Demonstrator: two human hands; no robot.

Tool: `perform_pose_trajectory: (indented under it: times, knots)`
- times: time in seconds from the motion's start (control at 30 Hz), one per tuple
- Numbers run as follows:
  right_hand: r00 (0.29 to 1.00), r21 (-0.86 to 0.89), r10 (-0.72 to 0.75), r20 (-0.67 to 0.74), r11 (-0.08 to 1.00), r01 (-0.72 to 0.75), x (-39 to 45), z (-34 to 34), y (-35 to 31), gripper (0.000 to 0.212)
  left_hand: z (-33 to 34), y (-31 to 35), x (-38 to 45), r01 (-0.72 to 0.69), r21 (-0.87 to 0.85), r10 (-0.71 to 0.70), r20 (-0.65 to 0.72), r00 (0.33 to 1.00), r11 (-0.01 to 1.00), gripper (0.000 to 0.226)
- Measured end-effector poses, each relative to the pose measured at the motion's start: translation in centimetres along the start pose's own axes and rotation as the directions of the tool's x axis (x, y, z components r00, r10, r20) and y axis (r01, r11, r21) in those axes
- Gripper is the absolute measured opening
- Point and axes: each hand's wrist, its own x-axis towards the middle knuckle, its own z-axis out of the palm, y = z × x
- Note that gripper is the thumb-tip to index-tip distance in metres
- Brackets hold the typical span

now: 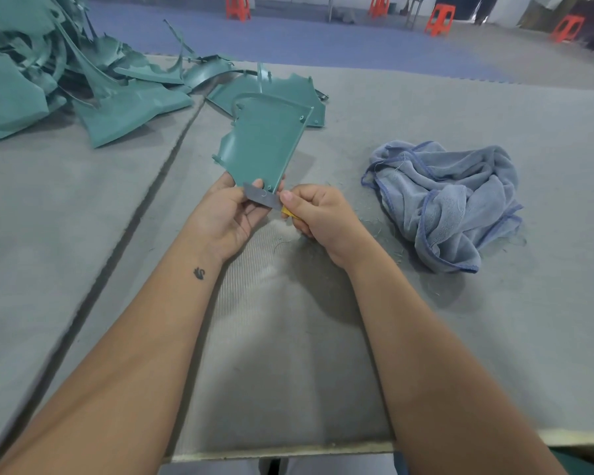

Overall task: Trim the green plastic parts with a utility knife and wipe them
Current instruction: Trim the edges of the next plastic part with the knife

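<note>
A wide grey bench fills the room's front. Over its middle, a green plastic part stands up, long side pointing away toward the far edge. The left hand pinches its bottom corner. The right hand grips a utility knife, blade on the part's bottom edge. A blue towel lies crumpled toward the right edge. More green parts are heaped at the far left corner.

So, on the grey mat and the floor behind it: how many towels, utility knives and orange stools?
Blue towel: 1
Utility knife, gripped by the right hand at the green plastic part held in the left hand: 1
Orange stools: 4
Total: 6
</note>
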Motion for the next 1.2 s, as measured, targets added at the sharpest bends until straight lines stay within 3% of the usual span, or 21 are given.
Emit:
perform_pose_trajectory:
  times: [0.3, 0.57, 0.6, 0.67, 0.7, 0.77, 0.9, 1.03, 1.1, 1.2]
  knots:
    - [0.996, -0.009, -0.045, -0.075, 0.999, 0.044, 0.1, 0.1, 0.2, 0.031, 0.0, -0.1, 0.1, -0.005, 0.006, 0.005, 0.009, 1.000, 1.000, 0.027]
    - [0.988, -0.014, -0.068, -0.139, 0.998, 0.067, 0.2, 0.1, 0.5, 0.034, 0.2, -0.3, -0.1, -0.020, 0.024, 0.020, -0.013, 1.000, 1.000, 0.039]
    - [0.981, 0.021, -0.050, -0.186, 0.998, 0.055, 0.3, 0.1, 0.5, 0.034, 0.1, -0.2, -0.2, -0.013, 0.031, 0.014, -0.017, 1.000, 0.999, 0.039]
    - [0.951, 0.260, 0.030, -0.308, 0.964, 0.054, 0.6, -0.4, 0.5, 0.030, -0.2, -0.1, -0.3, 0.016, 0.064, -0.016, -0.011, 1.000, 0.998, 0.039]
    - [0.945, 0.378, 0.049, -0.323, 0.922, 0.081, 0.8, -0.8, 0.5, 0.027, -0.3, -0.1, -0.4, 0.027, 0.084, -0.027, -0.004, 1.000, 0.996, 0.040]
    - [0.951, 0.448, 0.035, -0.308, 0.887, 0.112, 1.0, -1.1, 0.5, 0.026, -0.5, -0.1, -0.6, 0.029, 0.099, -0.030, 0.003, 1.000, 0.995, 0.040]
    - [0.978, 0.358, 0.003, -0.208, 0.931, 0.073, 0.8, -1.0, 0.8, 0.029, -0.2, -0.2, -0.5, 0.010, 0.058, -0.009, -0.016, 1.000, 0.998, 0.036]
    - [0.999, 0.053, -0.036, -0.031, 0.998, 0.038, 0.5, -0.6, 0.9, 0.036, -0.2, -0.3, -0.3, -0.020, 0.022, 0.021, -0.057, 0.998, 1.000, 0.037]
    - [0.999, -0.047, -0.035, -0.037, 0.998, 0.034, 0.5, -0.3, 0.8, 0.036, -0.1, -0.3, -0.3, -0.030, 0.029, 0.032, -0.062, 0.998, 0.999, 0.040]
    - [0.992, -0.020, -0.039, -0.124, 0.999, 0.037, 0.7, -0.2, 0.8, 0.036, -0.2, -0.2, -0.3, -0.022, 0.064, 0.025, -0.056, 0.998, 0.998, 0.032]
